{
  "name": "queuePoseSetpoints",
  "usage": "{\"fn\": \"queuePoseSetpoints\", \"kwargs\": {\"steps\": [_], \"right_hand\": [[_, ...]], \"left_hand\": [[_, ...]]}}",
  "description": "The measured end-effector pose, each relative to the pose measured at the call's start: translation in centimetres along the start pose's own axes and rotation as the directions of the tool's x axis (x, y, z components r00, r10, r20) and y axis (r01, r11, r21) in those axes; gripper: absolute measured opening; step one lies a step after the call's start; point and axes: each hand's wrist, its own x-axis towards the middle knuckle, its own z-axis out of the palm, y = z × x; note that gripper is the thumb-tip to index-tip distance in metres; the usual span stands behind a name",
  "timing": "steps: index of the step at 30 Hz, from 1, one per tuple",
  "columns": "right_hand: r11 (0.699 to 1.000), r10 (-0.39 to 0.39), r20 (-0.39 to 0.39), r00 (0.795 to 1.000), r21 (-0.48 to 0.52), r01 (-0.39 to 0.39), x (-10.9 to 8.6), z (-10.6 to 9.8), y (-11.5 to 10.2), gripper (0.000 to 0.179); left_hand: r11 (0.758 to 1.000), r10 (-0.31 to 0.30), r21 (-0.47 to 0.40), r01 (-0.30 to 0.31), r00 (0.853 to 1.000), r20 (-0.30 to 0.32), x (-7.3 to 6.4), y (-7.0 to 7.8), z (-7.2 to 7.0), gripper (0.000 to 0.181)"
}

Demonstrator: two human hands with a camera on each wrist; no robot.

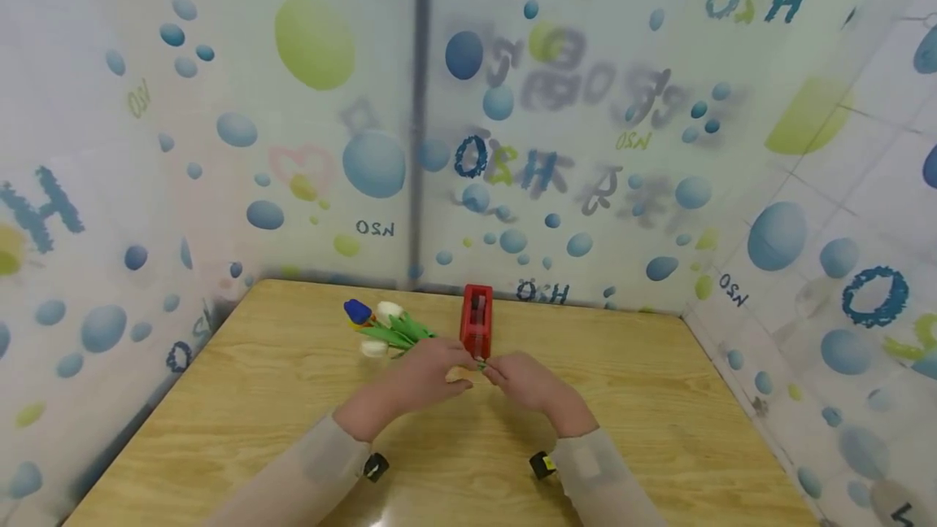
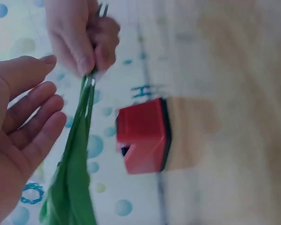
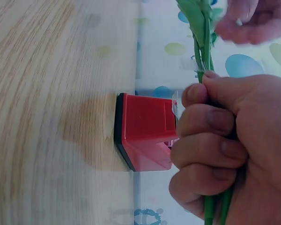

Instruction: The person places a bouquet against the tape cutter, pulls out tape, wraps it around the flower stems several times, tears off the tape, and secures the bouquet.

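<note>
My right hand [image 3: 215, 140] grips the green stems of a bunch of artificial tulips [image 1: 391, 311], fingers curled round them. White heads and a blue one point to the left in the head view. Just above the right thumb, a strip of clear tape [image 3: 201, 71] shows on the stems. The left hand [image 2: 23, 112] is beside the stems, its fingers loosely bent and spread, with nothing gripped in them. Behind both hands stands a red tape dispenser [image 1: 477, 315] with a black base; a bit of clear tape shows at its end in the right wrist view.
The wooden table [image 1: 629, 397] meets a curtain-like wall [image 1: 586, 185] printed with blue and green bubbles at its back edge. Similar printed walls stand at the left and right. Dark wrist devices [image 1: 375, 467] sit at both cuffs.
</note>
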Motion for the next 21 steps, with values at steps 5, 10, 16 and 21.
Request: {"fn": "queuePoseSetpoints", "kwargs": {"steps": [5, 10, 16, 21], "right_hand": [[1.0, 0.002, -0.066, 0.998, -0.01, -0.002, 0.0, -0.3, 0.2, 0.036], [1.0, -0.024, -0.086, 0.996, 0.014, 0.025, -0.1, -0.6, 0.2, 0.035], [0.999, -0.013, -0.095, 0.995, 0.037, 0.016, -0.1, -0.5, 0.0, 0.038], [1.0, 0.011, -0.111, 0.994, 0.027, -0.008, 0.0, -0.7, -0.6, 0.034]], "left_hand": [[0.931, -0.196, -0.283, 0.23, 0.97, 0.144, -1.1, -0.4, 1.4, 0.011], [0.617, -0.415, -0.641, 0.457, 0.881, 0.229, -1.0, -1.7, 3.4, 0.025], [0.2, -0.618, -0.881, 0.429, 0.752, 0.227, 0.3, -2.0, 4.6, 0.027], [-0.072, -0.725, -0.963, 0.259, 0.65, 0.229, 1.5, -1.6, 4.7, 0.017]]}}
